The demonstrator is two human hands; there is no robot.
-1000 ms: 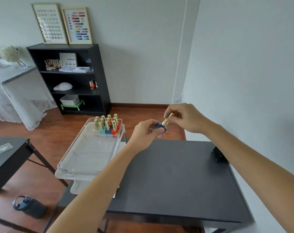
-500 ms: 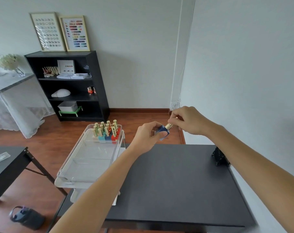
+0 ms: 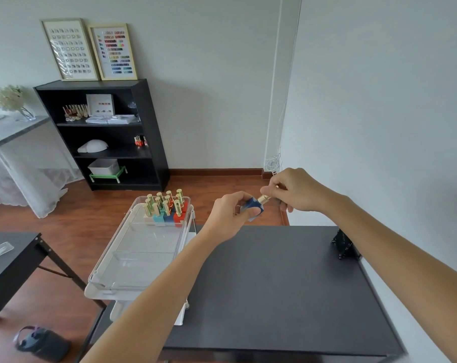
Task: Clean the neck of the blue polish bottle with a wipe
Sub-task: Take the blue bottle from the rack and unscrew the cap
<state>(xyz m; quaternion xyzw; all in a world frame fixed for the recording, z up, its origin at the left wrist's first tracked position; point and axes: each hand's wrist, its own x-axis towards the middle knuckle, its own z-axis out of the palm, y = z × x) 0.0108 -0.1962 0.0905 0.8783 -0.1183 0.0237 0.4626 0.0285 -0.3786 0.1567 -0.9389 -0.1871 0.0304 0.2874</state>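
Note:
A small blue polish bottle [image 3: 253, 204] with a gold cap [image 3: 264, 198] is held in the air above the far edge of the black table [image 3: 274, 284]. My left hand [image 3: 232, 213] grips the blue body, tilted so the cap points up and to the right. My right hand [image 3: 295, 191] pinches the gold cap with its fingertips. A pale scrap shows under the bottle at my left fingers; I cannot tell what it is. The bottle's neck is hidden under the cap.
A clear tray [image 3: 143, 247] on a white cart at the table's left holds several gold-capped polish bottles [image 3: 167, 208] at its far end. A small black object [image 3: 344, 244] sits at the table's right edge. A black shelf [image 3: 104, 134] stands against the far wall.
Both hands have stayed together on the bottle. The right fingers have closed further over the gold cap, hiding more of it. The camera view has tilted slightly.

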